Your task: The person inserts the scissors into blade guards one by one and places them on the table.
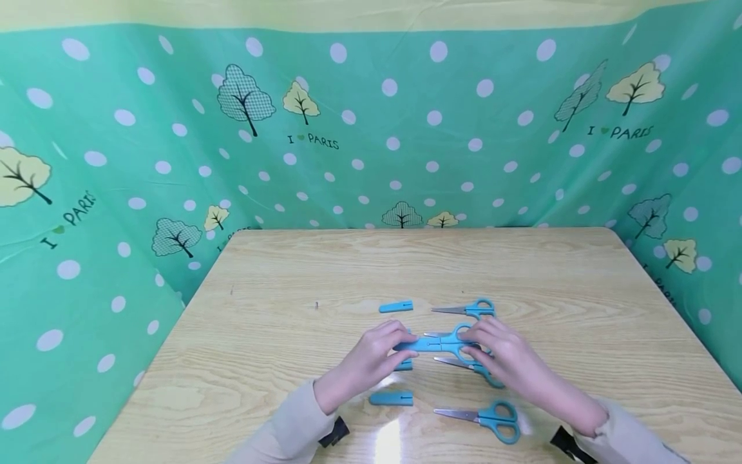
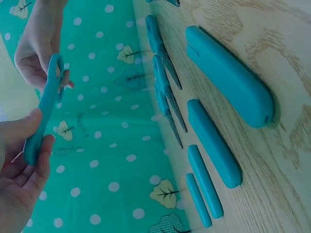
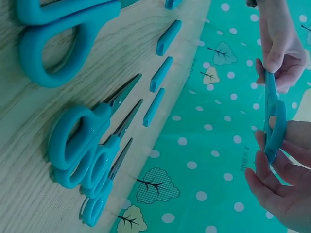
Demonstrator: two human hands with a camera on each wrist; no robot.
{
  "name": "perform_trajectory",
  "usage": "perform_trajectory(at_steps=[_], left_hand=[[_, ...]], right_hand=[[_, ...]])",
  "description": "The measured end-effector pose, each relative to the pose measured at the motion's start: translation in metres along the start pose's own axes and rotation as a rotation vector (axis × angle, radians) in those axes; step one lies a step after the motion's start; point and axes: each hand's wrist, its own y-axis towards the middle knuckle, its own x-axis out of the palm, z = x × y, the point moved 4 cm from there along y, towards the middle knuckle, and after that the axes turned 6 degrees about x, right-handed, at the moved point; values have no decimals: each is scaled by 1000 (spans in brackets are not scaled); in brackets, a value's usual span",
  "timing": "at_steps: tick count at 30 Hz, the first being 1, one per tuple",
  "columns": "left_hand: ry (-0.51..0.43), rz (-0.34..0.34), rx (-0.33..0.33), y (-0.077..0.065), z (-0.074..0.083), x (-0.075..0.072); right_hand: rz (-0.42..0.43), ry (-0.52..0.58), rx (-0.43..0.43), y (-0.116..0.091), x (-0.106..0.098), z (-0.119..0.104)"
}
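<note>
Held above the table is a pair of blue scissors [image 1: 460,348], its blades inside a blue blade cover [image 1: 426,345]. My left hand [image 1: 375,353] pinches the cover's closed end between thumb and fingers. My right hand [image 1: 513,361] grips the handle loops at the other end. In the left wrist view the cover [image 2: 44,109] meets the handles with no blade showing. From the right wrist view, the right-hand fingers [image 3: 265,187] are curled about the handle loops [image 3: 278,128].
Several uncovered scissors lie in a column on the wooden table [image 1: 261,361], one pair [image 1: 501,420] nearest me and another [image 1: 480,308] farthest. Loose blade covers lie to their left, including a near one [image 1: 391,398] and a far one [image 1: 396,307]. A patterned green curtain [image 1: 359,142] surrounds the table.
</note>
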Motion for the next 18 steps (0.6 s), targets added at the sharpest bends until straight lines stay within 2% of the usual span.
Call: perform_trajectory(at_steps=[9, 18], left_hand=[[30, -30, -49, -2, -3, 3], [42, -64, -103, -1, -8, 6]], right_hand=[[-44, -100, -3, -2, 6, 3], [-43, -52, 14, -2, 7, 9]])
